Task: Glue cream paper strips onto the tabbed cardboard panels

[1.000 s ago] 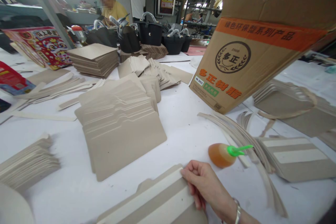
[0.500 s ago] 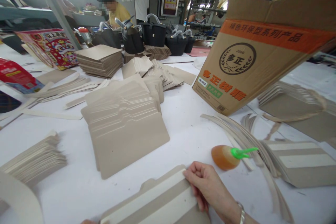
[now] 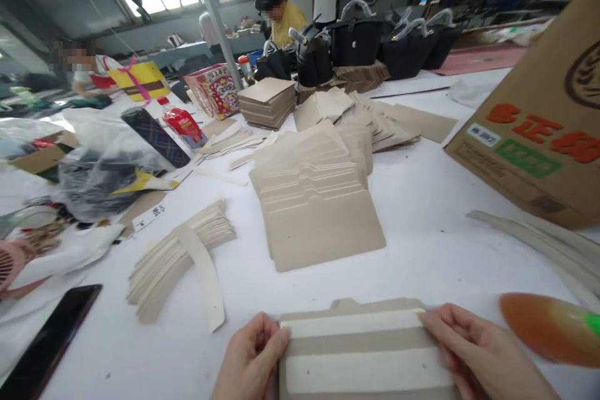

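Observation:
A grey-beige cardboard panel (image 3: pixel 351 345) with two pale strips across it lies at the front edge of the view. On its left edge my left hand (image 3: pixel 253 356) is closed, thumb on top near the upper strip's end. My right hand (image 3: pixel 478 347) pinches the opposite edge at the other end of that strip. To the right of it lies a squeeze bottle (image 3: pixel 539 328) of amber liquid with a green tip, blurred. Beyond the hands, a fanned stack of similar plain panels (image 3: pixel 323 225) rests on the white table. The panel's near edge is out of view.
Curved strips (image 3: pixel 180 256) lie in a bundle at left, near a black phone (image 3: pixel 59 337). A tilted carton (image 3: pixel 529 131) stands at right. Black handbags (image 3: pixel 354 44) and a stack of boards (image 3: pixel 267 106) are at the back. Several people work farther off.
My view has swung left, so things appear farther right. My left hand, barely visible before, now shows fully on the panel's left edge. The right hand keeps its hold.

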A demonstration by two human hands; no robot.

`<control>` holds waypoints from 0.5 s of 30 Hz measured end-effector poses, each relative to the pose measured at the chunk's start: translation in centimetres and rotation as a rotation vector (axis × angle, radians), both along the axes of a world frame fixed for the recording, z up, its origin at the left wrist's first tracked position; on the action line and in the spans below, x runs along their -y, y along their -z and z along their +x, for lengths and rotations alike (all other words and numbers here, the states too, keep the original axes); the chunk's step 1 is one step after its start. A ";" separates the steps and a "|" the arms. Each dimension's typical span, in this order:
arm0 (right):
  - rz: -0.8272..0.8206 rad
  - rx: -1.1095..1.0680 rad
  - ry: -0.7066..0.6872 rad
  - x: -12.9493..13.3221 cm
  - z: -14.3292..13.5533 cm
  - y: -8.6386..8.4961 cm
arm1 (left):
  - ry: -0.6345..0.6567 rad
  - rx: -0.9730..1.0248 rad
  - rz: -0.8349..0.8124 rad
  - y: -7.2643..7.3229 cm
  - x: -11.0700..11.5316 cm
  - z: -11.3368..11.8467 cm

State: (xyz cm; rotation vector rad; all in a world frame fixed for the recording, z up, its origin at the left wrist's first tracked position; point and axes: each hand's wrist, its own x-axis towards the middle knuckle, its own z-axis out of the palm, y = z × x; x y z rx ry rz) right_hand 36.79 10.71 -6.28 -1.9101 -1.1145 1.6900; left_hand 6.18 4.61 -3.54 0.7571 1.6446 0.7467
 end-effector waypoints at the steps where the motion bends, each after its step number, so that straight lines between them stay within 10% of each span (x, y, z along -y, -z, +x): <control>1: -0.006 0.001 -0.007 0.0 0.1 0.2 | 0.007 0.001 0.001 0.0 0.0 0.0; 15: -0.014 -0.025 0.007 -0.1 0.4 0.4 | 0.010 -0.040 -0.002 0.1 -0.1 0.0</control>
